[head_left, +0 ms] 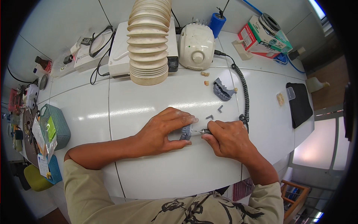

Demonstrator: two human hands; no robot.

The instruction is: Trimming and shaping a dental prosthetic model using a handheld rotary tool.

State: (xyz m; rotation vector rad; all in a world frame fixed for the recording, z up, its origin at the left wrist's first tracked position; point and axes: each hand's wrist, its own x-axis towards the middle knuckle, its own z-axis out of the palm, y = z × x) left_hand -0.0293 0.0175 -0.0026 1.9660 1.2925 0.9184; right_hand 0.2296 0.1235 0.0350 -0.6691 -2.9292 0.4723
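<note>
Between the thumb and fingers of my left hand (164, 128) sits a grey dental model (185, 132), held just above or on the white table; I cannot tell which. My right hand (229, 139) is closed around a rotary handpiece (205, 131). The thin bur at its tip points left and meets, or nearly meets, the model's right side. Beyond my hands lies another grey dental model (223, 90), with a small tooth-coloured piece at its right end. Two small grey angled pieces (210, 117) rest between that model and my right hand.
A ribbed suction hose (148, 44) hangs over the table's back. Beside it stands a cream control unit (196, 46), with a coiled cable (244, 86) running down the right. Small tooth-coloured pieces (206, 83) lie near it. Teal basket (56, 125) at left; black pouch (299, 106) at right.
</note>
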